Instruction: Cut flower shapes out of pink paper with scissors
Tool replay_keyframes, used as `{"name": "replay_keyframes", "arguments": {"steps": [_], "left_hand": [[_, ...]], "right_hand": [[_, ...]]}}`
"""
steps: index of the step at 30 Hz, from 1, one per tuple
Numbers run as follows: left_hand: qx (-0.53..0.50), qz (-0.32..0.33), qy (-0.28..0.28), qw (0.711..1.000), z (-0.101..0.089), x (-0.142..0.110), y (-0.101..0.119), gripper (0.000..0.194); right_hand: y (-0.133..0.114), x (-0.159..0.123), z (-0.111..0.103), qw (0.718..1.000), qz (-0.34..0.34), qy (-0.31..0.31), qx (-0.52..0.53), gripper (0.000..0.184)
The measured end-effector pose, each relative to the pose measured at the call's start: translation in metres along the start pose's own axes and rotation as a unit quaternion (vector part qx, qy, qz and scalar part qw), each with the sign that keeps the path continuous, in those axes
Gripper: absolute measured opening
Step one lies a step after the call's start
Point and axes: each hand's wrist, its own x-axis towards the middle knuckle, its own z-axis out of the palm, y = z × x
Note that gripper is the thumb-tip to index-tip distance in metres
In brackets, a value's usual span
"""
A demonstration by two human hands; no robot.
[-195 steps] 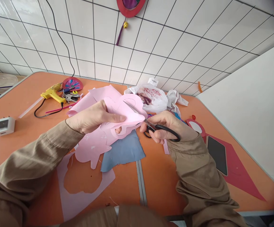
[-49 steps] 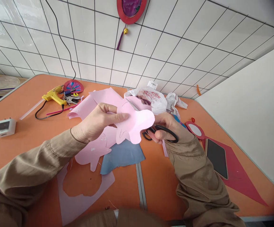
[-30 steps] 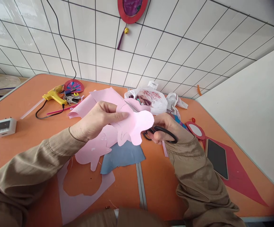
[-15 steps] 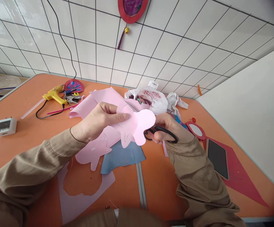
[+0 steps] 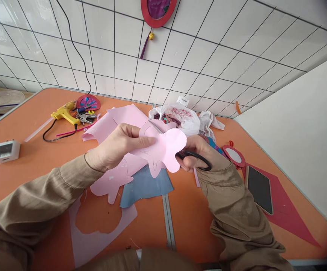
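Between thumb and fingers, my left hand [image 5: 118,145] pinches a pink sheet [image 5: 163,148] with a wavy, partly cut outline and drawn lines. My right hand [image 5: 199,150] is closed round the black handles of a pair of scissors [image 5: 199,157]. Their blades are mostly hidden behind the pink sheet, with a bit showing above it. Below my left hand lies a cut pink shape [image 5: 111,182] with small pale marks. It overlaps a blue-grey piece [image 5: 149,184] on the table.
An orange table [image 5: 191,222] carries a larger pink sheet [image 5: 126,111], a pink offcut [image 5: 104,242], a yellow glue gun [image 5: 66,113], keys [image 5: 87,118] and a white charger [image 5: 6,151]. A plastic bag [image 5: 190,120] sits by the tiled wall. At right, a phone [image 5: 259,188] rests on red material [image 5: 290,210].
The pink sheet has shifted slightly to the right and turned a little, covering more of the scissors. Both hands keep their hold and have barely moved.
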Motion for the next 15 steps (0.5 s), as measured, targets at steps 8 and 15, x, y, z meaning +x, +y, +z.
{"name": "replay_keyframes", "arguments": {"steps": [8, 15], "left_hand": [[0.010, 0.012, 0.010, 1.000, -0.001, 0.001, 0.000, 0.025], [0.012, 0.014, -0.001, 1.000, -0.004, 0.003, 0.002, 0.025]], "right_hand": [[-0.004, 0.001, 0.004, 0.993, 0.010, 0.048, 0.106, 0.052], [-0.015, 0.002, 0.008, 0.991, 0.020, 0.061, 0.120, 0.052]]}}
